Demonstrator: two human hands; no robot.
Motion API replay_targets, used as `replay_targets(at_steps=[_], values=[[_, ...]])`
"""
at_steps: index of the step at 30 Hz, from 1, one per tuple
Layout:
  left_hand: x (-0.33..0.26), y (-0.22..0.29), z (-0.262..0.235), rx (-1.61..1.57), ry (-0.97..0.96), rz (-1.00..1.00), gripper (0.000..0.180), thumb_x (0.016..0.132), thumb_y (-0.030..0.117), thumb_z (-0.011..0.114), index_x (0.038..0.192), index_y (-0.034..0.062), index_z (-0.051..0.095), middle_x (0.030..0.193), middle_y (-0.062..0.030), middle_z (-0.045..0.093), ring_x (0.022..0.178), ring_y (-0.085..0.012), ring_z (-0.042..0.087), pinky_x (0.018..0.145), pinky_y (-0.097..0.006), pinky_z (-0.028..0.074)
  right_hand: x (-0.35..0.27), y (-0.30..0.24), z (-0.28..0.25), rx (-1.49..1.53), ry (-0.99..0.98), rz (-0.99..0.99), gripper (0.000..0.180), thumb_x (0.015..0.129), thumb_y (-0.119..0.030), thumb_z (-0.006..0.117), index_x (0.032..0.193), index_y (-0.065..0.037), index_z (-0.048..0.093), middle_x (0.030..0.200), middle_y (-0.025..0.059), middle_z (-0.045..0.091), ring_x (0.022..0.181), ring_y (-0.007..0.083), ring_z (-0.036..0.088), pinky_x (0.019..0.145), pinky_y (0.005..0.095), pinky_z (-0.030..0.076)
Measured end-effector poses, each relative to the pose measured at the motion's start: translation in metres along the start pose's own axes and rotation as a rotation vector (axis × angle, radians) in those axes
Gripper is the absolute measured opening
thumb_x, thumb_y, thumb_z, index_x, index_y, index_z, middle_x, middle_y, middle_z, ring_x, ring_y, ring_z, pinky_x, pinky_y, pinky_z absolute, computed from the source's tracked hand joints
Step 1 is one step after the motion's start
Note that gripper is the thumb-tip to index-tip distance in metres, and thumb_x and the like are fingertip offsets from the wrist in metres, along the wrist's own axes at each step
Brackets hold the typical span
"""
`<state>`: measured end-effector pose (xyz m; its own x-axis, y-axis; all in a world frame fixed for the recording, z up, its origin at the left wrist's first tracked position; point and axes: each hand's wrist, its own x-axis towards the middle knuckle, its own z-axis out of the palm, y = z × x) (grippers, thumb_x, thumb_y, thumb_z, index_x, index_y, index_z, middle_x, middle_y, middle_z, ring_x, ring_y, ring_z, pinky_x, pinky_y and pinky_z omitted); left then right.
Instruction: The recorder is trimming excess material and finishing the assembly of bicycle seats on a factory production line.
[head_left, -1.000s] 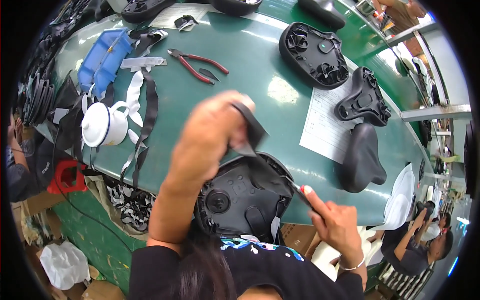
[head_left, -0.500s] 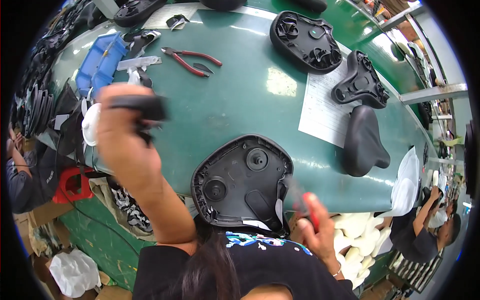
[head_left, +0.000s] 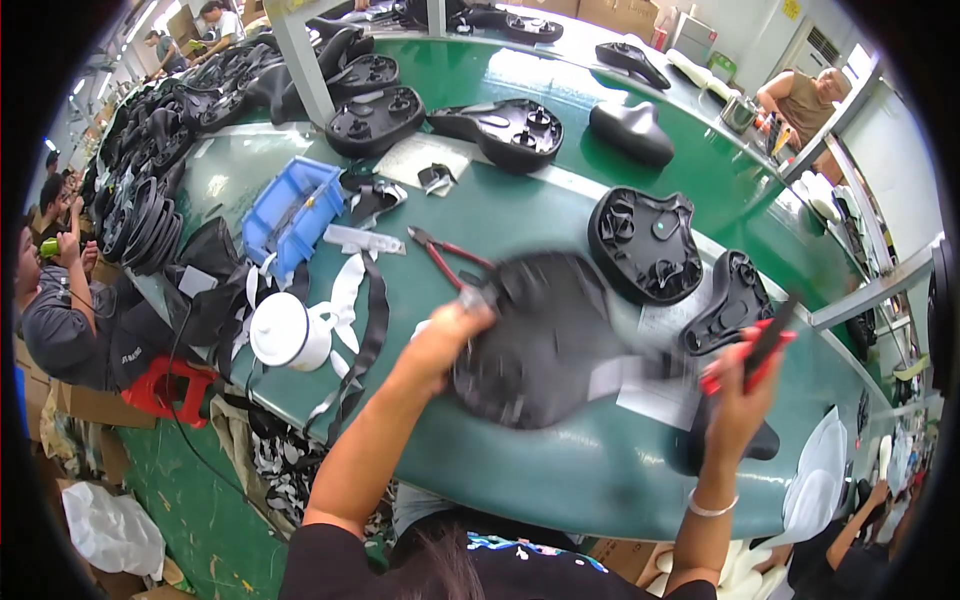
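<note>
Seat's moved. Half a second ago the black seat shell (head_left: 545, 345) sat at the near bench edge, by the person's front, with the left hand (head_left: 450, 335) away to its left holding a black strip. Now that hand is on the shell's left rim, no strip visible in it, and the shell is out over the green bench (head_left: 460, 455), looks lifted. My read: strip dealt with, handling of the seat has taken over, cutting on pause.

Right hand (head_left: 745, 385) is closed round a red-and-black tool (head_left: 768, 345), black end pointing up and away from the shell.

Position: shell is between the hands, hollow underside showing, narrow end toward the right hand. Left touches it; whether the right does too I can't tell, that end is badly smeared by motion.

Around it: red-handled pliers (head_left: 432, 258) just beyond the left hand, partly behind the shell. White enamel mug (head_left: 290, 332) well off to the left. Finished-looking black saddle (head_left: 765, 442) behind the right wrist.
</note>
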<state>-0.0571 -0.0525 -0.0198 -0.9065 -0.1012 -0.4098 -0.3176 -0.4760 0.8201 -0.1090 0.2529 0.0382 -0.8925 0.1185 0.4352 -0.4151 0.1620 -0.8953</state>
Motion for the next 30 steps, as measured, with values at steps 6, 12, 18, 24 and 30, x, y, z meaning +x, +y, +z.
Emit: replay_targets(at_steps=[6,12,18,24,30], values=[[0.059,-0.007,0.035,0.957,-0.489,0.701,0.019,0.088,0.018,0.056,0.096,0.0019,0.062,0.087,-0.011,0.063,0.077,-0.0238,0.06,0.066,-0.035,0.048,0.127,0.021,0.07,0.257,-0.045,0.131,0.05,0.084,-0.007,0.062,0.132,-0.007,0.046,0.092,0.0024,0.055,0.061,0.008,0.054,0.05,0.0212,0.044],[0.072,-0.018,0.026,0.294,-1.228,-0.076,0.035,0.083,0.013,0.069,0.114,0.0064,0.054,0.12,-0.0088,0.054,0.108,-0.0203,0.056,0.09,-0.035,0.045,0.279,0.155,0.176,0.597,-0.232,0.521,0.032,0.075,0.0,0.065,0.1,-0.004,0.045,0.079,0.0063,0.053,0.06,0.0193,0.058,0.056,0.0332,0.056],[0.096,-0.017,0.018,0.026,-0.892,-0.122,0.025,0.089,0.016,0.062,0.109,0.004,0.052,0.123,-0.0117,0.05,0.11,-0.021,0.054,0.091,-0.037,0.047,0.32,0.228,0.24,0.534,0.037,0.609,0.041,0.078,-0.006,0.066,0.115,-0.012,0.049,0.09,0.0041,0.055,0.086,0.0237,0.059,0.062,0.0483,0.058],[0.097,-0.018,0.014,-0.044,-0.795,-0.073,0.032,0.094,0.028,0.056,0.116,0.0049,0.05,0.121,-0.0104,0.054,0.109,-0.0228,0.055,0.09,-0.038,0.046,0.288,0.124,0.188,0.536,-0.094,0.419,0.036,0.078,-0.011,0.066,0.112,-0.007,0.054,0.091,0.0065,0.057,0.075,0.0182,0.06,0.046,0.0313,0.051],[0.098,-0.02,0.008,-0.47,-0.49,0.153,0.058,0.093,0.055,0.046,0.129,0.0094,0.045,0.12,-0.0086,0.056,0.114,-0.0209,0.052,0.093,-0.041,0.043,0.086,-0.027,0.104,-0.472,-0.835,-0.681,0.041,0.059,-0.011,0.074,0.098,-0.019,0.069,0.084,0.0147,0.054,0.074,0.0273,0.054,0.053,0.0328,0.045]])
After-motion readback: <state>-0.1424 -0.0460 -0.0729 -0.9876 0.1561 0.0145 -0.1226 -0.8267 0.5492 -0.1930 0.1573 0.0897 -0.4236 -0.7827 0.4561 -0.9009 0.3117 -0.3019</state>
